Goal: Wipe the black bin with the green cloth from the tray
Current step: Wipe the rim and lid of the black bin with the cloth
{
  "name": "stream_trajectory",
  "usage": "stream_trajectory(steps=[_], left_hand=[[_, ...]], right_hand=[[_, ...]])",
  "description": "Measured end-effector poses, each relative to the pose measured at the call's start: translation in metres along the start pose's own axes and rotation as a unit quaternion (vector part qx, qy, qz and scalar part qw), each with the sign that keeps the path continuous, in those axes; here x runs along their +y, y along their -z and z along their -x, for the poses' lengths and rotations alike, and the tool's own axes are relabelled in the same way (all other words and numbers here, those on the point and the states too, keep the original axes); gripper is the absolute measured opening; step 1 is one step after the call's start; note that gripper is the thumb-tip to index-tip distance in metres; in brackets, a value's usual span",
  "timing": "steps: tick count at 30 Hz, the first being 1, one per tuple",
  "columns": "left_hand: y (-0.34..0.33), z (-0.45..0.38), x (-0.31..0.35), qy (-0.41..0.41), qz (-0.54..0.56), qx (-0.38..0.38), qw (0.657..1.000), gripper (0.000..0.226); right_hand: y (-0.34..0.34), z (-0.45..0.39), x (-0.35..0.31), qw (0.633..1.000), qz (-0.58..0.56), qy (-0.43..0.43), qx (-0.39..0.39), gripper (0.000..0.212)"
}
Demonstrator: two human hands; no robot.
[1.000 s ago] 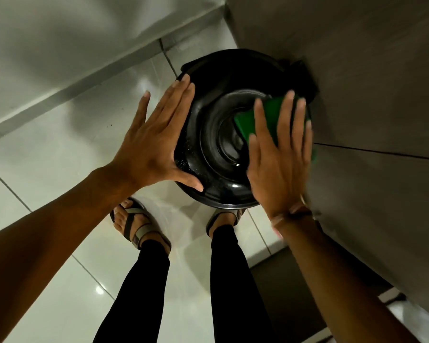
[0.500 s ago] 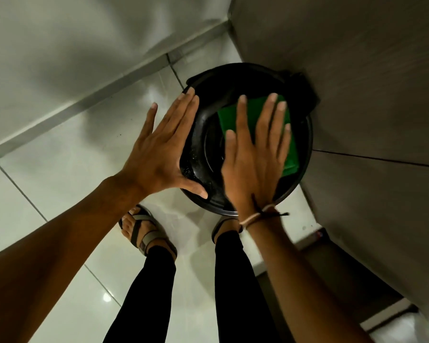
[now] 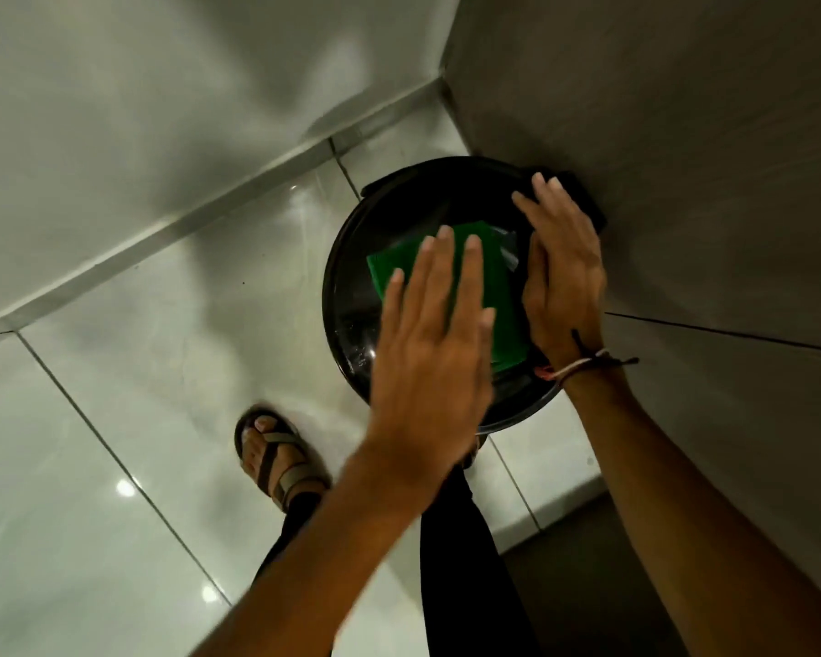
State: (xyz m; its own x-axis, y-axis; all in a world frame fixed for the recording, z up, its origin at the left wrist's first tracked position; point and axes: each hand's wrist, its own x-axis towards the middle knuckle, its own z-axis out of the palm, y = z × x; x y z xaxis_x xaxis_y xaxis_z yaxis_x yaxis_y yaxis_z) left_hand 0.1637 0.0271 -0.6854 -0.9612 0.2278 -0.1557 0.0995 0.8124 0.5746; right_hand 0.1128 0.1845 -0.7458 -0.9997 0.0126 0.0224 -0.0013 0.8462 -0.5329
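Note:
The round black bin stands on the floor in a corner, seen from above, its glossy lid facing me. The green cloth lies flat on the lid, right of centre. My left hand is spread flat over the cloth with its fingers apart, blurred by motion and hiding the cloth's middle. My right hand, with a cord bracelet at the wrist, lies along the bin's right rim next to the wall, fingers together and curved over the edge.
A grey panelled wall touches the bin on the right. A pale wall with a skirting runs behind on the left. Glossy white floor tiles spread to the left. My sandalled foot and black-trousered legs stand just before the bin.
My right hand left the cloth and went to the bin's right rim. My left hand came off the left rim and moved right, over the cloth.

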Motion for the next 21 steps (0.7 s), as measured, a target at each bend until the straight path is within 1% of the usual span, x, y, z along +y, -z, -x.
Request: stream_trajectory(steps=[2, 3, 4, 5, 6, 8, 9, 10, 11, 12, 14, 16, 18, 20, 21], left_hand=[[-0.029, -0.019, 0.013, 0.03, -0.056, -0.011, 0.998, 0.058], [-0.039, -0.029, 0.01, 0.03, -0.088, -0.007, 0.996, 0.058], [-0.041, -0.04, 0.003, 0.005, -0.12, -0.006, 0.993, 0.059], [-0.041, -0.049, -0.006, -0.039, -0.149, -0.016, 0.988, 0.059], [-0.034, -0.059, -0.017, -0.102, -0.171, -0.023, 0.98, 0.059], [-0.016, -0.077, -0.041, -0.221, -0.165, -0.037, 0.961, 0.058], [-0.009, -0.085, -0.053, -0.258, -0.151, -0.041, 0.954, 0.059], [-0.004, -0.091, -0.062, -0.273, -0.138, -0.037, 0.951, 0.059], [-0.001, -0.094, -0.071, -0.265, -0.123, -0.025, 0.956, 0.06], [0.0, -0.094, -0.079, -0.236, -0.105, -0.009, 0.966, 0.06], [0.0, -0.086, -0.095, -0.133, -0.057, 0.023, 0.989, 0.06], [-0.003, -0.069, -0.103, -0.034, -0.004, 0.069, 0.997, 0.059], [-0.014, -0.045, -0.099, 0.049, 0.036, 0.128, 0.99, 0.057], [-0.027, -0.02, -0.08, 0.137, 0.059, 0.187, 0.971, 0.058], [-0.034, -0.007, -0.069, 0.174, 0.064, 0.204, 0.961, 0.059]], right_hand=[[-0.004, 0.004, 0.005, 1.0, 0.006, 0.01, 0.021, 0.038], [-0.005, 0.006, 0.006, 1.0, 0.007, 0.008, 0.024, 0.038], [-0.006, 0.005, 0.006, 1.0, 0.01, 0.005, 0.019, 0.039], [-0.008, 0.005, 0.006, 1.0, 0.012, -0.001, 0.014, 0.04], [-0.008, 0.004, 0.002, 1.0, 0.012, -0.006, 0.018, 0.041], [-0.01, 0.003, -0.002, 0.999, 0.009, -0.017, 0.034, 0.041], [-0.011, 0.001, -0.002, 0.999, 0.007, -0.018, 0.042, 0.04], [-0.011, 0.0, -0.003, 0.999, 0.007, -0.016, 0.05, 0.039], [-0.012, 0.0, -0.003, 0.998, 0.006, -0.015, 0.054, 0.037], [-0.012, 0.0, -0.003, 0.998, 0.008, -0.013, 0.058, 0.037], [-0.014, 0.0, -0.004, 0.998, 0.011, -0.018, 0.06, 0.035], [-0.015, -0.001, -0.006, 0.997, 0.016, -0.025, 0.065, 0.034], [-0.016, -0.001, -0.009, 0.997, 0.028, -0.032, 0.071, 0.034], [-0.016, -0.001, -0.01, 0.997, 0.037, -0.037, 0.064, 0.035], [-0.015, -0.001, -0.01, 0.997, 0.035, -0.04, 0.06, 0.036]])
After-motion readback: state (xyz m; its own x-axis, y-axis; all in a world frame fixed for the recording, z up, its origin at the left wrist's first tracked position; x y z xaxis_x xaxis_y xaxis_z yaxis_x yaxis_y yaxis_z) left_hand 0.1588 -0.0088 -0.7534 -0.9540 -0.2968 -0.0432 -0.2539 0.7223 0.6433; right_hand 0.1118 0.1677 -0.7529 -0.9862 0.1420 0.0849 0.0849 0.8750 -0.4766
